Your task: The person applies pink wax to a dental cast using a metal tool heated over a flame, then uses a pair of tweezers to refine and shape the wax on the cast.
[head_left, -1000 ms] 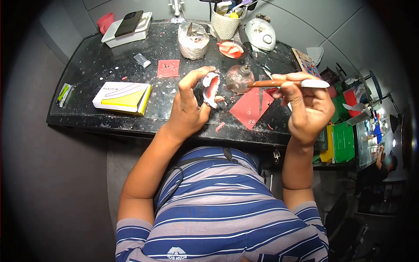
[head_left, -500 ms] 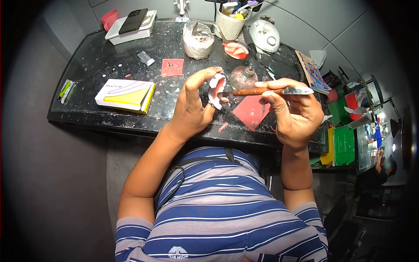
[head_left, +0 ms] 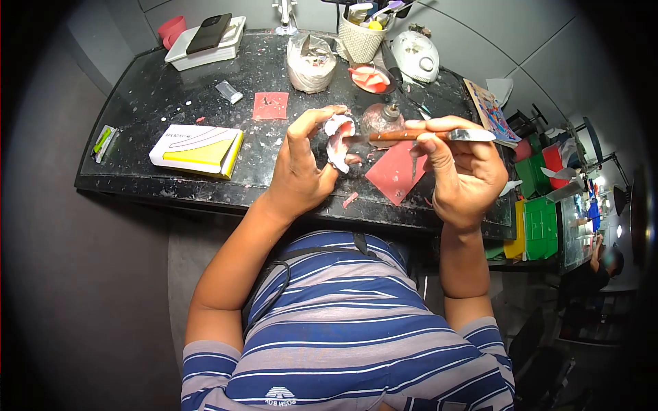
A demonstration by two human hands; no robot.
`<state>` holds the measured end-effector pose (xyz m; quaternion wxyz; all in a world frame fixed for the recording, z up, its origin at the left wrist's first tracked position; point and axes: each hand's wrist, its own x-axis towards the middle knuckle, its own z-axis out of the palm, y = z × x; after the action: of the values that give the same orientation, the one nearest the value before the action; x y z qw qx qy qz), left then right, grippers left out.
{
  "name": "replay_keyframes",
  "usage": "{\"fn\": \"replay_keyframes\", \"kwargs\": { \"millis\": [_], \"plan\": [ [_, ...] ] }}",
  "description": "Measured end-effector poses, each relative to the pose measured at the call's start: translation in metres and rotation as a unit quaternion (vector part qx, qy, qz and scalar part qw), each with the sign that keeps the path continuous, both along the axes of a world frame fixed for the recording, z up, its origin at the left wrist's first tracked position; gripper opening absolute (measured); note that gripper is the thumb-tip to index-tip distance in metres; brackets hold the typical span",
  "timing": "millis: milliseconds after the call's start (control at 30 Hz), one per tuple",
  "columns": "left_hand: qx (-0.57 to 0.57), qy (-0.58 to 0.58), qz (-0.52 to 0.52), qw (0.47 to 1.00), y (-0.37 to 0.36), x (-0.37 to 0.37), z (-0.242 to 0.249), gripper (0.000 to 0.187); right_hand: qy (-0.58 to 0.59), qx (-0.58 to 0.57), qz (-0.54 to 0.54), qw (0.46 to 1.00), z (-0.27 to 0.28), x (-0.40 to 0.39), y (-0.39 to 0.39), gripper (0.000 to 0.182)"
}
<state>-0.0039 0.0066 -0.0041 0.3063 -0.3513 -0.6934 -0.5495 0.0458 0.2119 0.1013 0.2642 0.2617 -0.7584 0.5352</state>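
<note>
My left hand (head_left: 299, 154) is closed around a small white plaster dental cast (head_left: 334, 154) with pink wax along its inner side, thumb and fingers at its opposite ends. My right hand (head_left: 469, 171) grips a wax knife (head_left: 404, 135) by its brown wooden handle, lying nearly level. Its narrow blade reaches the inner pink face of the cast, while the wider metal end sticks out past my right fingers. Behind the knife stands a round glass spirit burner (head_left: 381, 118). Below the knife lies a pink wax sheet (head_left: 392, 179), partly behind my right fingertips.
On the black table (head_left: 137, 109) are a yellow-white box (head_left: 195, 147), a smaller wax sheet (head_left: 271, 105), a plaster-crusted tub (head_left: 311, 65) and a dish of pink wax pieces (head_left: 372, 79). A tool basket (head_left: 360, 41) and a white device (head_left: 415, 57) stand behind. A person (head_left: 600, 264) sits far right.
The knife has tilted slightly, its blade tip moving a little up and right along the cast. The cast has turned slightly in my left hand.
</note>
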Motion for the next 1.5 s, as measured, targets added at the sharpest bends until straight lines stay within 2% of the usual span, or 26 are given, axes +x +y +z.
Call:
{"fn": "replay_keyframes", "kwargs": {
  "millis": [100, 400, 467, 567, 700, 767, 900, 967, 1033, 1100, 1267, 1333, 1500],
  "plan": [
    [0.004, -0.006, -0.002, 1.0, 0.0, 0.001, 0.0, 0.081, 0.03, -0.018, -0.017, 0.999, -0.002, -0.003, -0.001, 0.016],
    [0.003, 0.0, -0.004, 1.0, -0.001, 0.001, 0.002, 0.081, -0.005, -0.037, -0.003, 0.999, -0.005, -0.002, -0.002, 0.016],
    [0.005, -0.004, -0.008, 1.0, 0.0, 0.002, 0.001, 0.08, 0.02, -0.064, -0.039, 0.997, -0.008, -0.006, -0.003, 0.019],
    [-0.001, -0.008, -0.005, 1.0, -0.002, 0.001, -0.001, 0.077, -0.015, -0.054, -0.024, 0.998, -0.006, 0.001, -0.004, 0.019],
    [-0.02, -0.016, 0.004, 1.0, -0.002, 0.0, -0.003, 0.072, 0.018, -0.049, -0.056, 0.997, -0.007, 0.0, -0.006, 0.018],
    [-0.007, -0.014, 0.017, 1.0, -0.002, -0.001, -0.007, 0.072, -0.007, -0.038, -0.03, 0.999, -0.006, 0.002, -0.007, 0.017],
    [-0.006, -0.006, 0.03, 1.0, -0.002, -0.001, -0.006, 0.076, 0.0, -0.043, -0.048, 0.998, -0.006, 0.001, -0.007, 0.016],
    [0.004, -0.009, 0.008, 1.0, -0.001, 0.0, -0.001, 0.077, -0.002, -0.122, -0.035, 0.992, -0.001, -0.003, -0.004, 0.014],
    [0.014, -0.013, -0.014, 1.0, -0.001, 0.003, 0.002, 0.079, 0.002, -0.121, -0.093, 0.988, 0.004, -0.007, 0.011, 0.013],
    [0.056, -0.075, -0.025, 0.995, -0.002, 0.007, 0.004, 0.086, 0.024, -0.15, -0.123, 0.981, -0.002, -0.023, 0.031, 0.014],
    [0.09, -0.07, -0.031, 0.993, 0.0, 0.003, 0.002, 0.091, -0.055, -0.237, -0.13, 0.961, -0.031, -0.055, 0.066, 0.015],
    [0.094, -0.08, -0.033, 0.992, 0.0, 0.004, 0.002, 0.093, -0.105, -0.286, -0.1, 0.947, -0.041, -0.06, 0.071, 0.017],
    [0.102, -0.101, -0.051, 0.988, 0.001, 0.005, 0.004, 0.091, -0.164, -0.331, -0.094, 0.924, -0.052, -0.064, 0.079, 0.018]
  ]
}}
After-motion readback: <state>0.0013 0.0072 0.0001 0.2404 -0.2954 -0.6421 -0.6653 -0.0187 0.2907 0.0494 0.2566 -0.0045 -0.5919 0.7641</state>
